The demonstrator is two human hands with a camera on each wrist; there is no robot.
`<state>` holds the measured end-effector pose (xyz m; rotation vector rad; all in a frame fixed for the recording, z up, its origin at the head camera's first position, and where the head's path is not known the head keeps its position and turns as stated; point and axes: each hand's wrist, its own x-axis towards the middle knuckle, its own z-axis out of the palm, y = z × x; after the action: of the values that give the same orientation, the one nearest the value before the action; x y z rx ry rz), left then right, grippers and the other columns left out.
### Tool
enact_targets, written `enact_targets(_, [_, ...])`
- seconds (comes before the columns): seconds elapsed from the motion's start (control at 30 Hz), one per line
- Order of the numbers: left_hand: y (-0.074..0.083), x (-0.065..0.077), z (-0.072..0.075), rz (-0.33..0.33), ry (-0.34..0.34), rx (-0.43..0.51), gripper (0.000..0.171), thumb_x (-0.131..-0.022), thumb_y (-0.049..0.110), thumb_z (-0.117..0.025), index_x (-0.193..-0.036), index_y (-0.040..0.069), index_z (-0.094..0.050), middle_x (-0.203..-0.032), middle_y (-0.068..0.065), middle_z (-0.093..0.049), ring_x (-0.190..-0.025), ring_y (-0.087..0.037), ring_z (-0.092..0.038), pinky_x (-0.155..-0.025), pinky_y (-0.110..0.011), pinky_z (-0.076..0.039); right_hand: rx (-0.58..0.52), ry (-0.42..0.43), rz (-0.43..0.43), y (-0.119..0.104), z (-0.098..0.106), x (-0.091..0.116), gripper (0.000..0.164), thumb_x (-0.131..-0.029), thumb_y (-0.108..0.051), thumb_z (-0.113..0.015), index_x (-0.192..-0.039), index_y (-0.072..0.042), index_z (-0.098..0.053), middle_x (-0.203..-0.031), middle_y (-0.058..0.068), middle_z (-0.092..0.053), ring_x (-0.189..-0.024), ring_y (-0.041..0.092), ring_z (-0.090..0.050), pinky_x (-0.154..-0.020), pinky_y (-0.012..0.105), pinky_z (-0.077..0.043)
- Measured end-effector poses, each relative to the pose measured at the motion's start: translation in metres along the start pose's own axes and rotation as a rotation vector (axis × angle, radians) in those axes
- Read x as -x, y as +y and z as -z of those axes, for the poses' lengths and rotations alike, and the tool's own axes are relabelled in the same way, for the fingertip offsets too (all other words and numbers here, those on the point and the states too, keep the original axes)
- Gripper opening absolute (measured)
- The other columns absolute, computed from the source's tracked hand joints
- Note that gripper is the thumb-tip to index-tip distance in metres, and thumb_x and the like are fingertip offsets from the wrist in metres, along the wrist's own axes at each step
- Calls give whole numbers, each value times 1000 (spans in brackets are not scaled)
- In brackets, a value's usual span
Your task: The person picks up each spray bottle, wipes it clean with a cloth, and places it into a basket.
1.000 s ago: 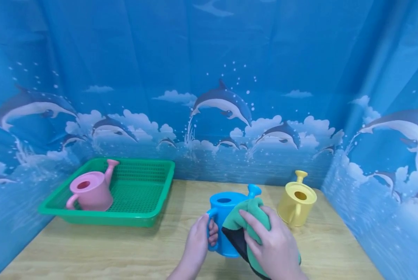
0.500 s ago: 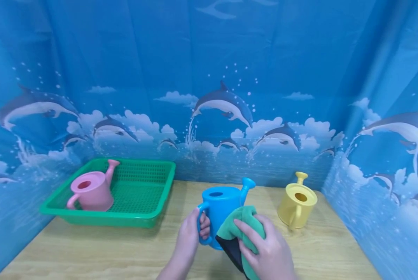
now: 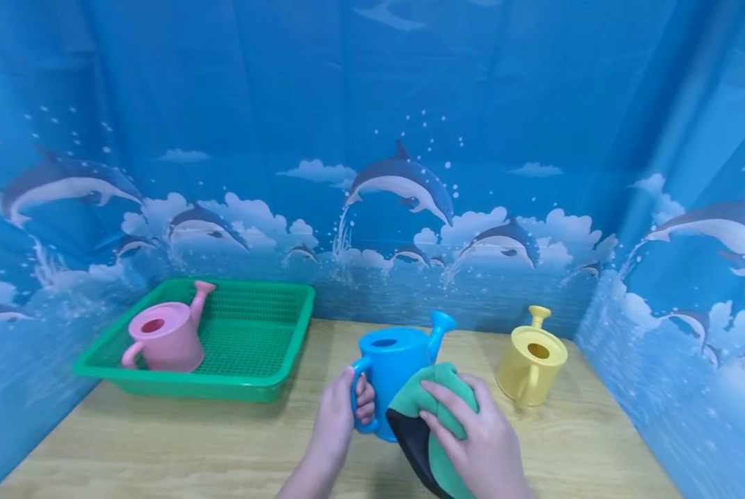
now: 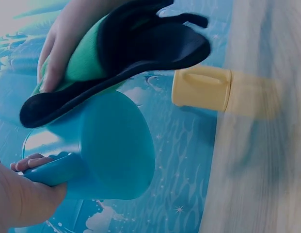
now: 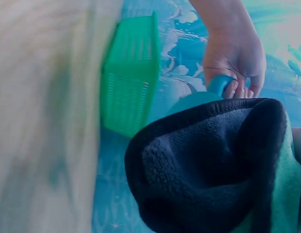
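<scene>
A blue watering can (image 3: 397,360) is held up over the table, its sprinkler head to the right and its flat bottom (image 4: 118,145) showing in the left wrist view. My left hand (image 3: 337,410) grips its loop handle, fingers curled through. In my right hand (image 3: 486,440) is a folded cloth (image 3: 417,394), green on one side and black on the other, laid against the right front of the can's body. The right wrist view shows mostly the cloth's dark fleecy side (image 5: 203,165), which hides much of the can there.
At the left stands a green plastic basket (image 3: 294,353) with a pink watering can (image 3: 171,343) inside, leaning on its near left part. A yellow watering can (image 3: 524,367) stands on the wooden table (image 3: 222,443) at the right. Blue dolphin-print sheeting (image 3: 253,125) encloses the back and sides.
The blue watering can has shifted slightly left and up with my left hand. My right hand and the cloth have moved left along with it, and more of the cloth's black side shows.
</scene>
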<state>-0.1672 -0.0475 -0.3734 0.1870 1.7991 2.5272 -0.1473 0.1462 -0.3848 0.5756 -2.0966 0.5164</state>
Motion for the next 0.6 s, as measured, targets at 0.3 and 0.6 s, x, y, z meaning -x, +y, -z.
enact_targets(0.3, [-7, 4, -7, 30, 11, 7, 35, -104, 23, -24, -72, 14, -36, -66, 2, -36, -56, -8, -36, -56, -20, -36, -19, 3, -133, -1, 2, -12, 46, -70, -21, -85, -112, -32, -69, -111, 9, -59, -88, 21, -64, -65, 40, -56])
enact_targets(0.6, [2, 3, 2, -30, 35, 12, 37, -105, 26, -21, -72, 14, -35, -67, 3, -38, -57, -7, -37, -58, -21, -37, -36, 41, 15, 2, -1, 2, 29, -84, -39, -74, -111, -29, -71, -108, 5, -61, -89, 15, -61, -65, 27, -54])
